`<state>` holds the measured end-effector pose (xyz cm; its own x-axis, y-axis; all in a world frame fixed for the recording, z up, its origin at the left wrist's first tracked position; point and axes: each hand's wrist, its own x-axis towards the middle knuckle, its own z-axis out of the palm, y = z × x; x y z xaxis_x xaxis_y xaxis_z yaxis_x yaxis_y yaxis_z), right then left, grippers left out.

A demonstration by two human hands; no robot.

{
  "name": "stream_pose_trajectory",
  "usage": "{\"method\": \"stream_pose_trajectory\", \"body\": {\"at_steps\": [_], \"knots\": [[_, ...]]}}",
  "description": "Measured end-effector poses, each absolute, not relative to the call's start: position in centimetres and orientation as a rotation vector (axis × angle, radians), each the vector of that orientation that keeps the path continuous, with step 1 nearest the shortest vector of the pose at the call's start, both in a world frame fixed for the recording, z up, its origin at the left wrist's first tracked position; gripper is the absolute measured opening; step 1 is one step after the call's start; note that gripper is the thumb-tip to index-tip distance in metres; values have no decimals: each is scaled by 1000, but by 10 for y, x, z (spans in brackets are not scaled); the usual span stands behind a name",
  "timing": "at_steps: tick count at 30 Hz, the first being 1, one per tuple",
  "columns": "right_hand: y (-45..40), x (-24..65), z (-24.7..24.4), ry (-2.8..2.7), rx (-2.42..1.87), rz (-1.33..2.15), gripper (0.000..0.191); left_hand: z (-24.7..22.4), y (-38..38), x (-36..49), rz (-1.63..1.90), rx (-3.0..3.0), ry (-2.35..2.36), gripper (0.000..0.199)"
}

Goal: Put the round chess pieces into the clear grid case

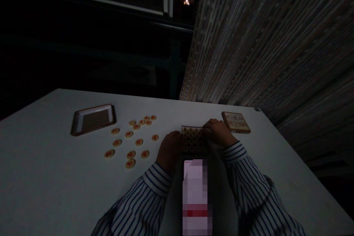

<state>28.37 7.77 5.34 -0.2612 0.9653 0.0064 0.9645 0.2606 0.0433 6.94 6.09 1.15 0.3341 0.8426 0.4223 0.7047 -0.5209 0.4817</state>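
Note:
Between my two hands is a small clear-edged tray (pixel 191 127) with rows of round Chinese chess pieces (pixel 191 141) inside it. My left hand (pixel 169 150) is closed on the tray's left side, its fingers mostly in shadow. At the right side, my right hand (pixel 219 132) grips the upper right corner with bent fingers. To the left of my left hand, several loose Chinese chess pieces (pixel 138 142) with red characters lie scattered on the white table (pixel 69 177).
An open, shallow box half (pixel 73 127) with a brown rim lies at the left. A printed box lid (pixel 236 121) is beyond my right hand. A lit screen (pixel 195 188), partly pixelated, is close below the tray. A string curtain (pixel 238 37) hangs behind the table.

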Motion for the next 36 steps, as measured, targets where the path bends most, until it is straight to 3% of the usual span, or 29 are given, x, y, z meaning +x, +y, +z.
{"method": "stream_pose_trajectory", "body": {"at_steps": [15,26,36], "knots": [[27,292,47,2560,2050,-160,31,13,39,53,942,2533,1305,24],[3,288,13,2662,2232,-222,39,31,31,53,440,2500,1331,29],[16,293,16,2728,2314,-85,29,39,29,57,430,2374,1359,35]]}}
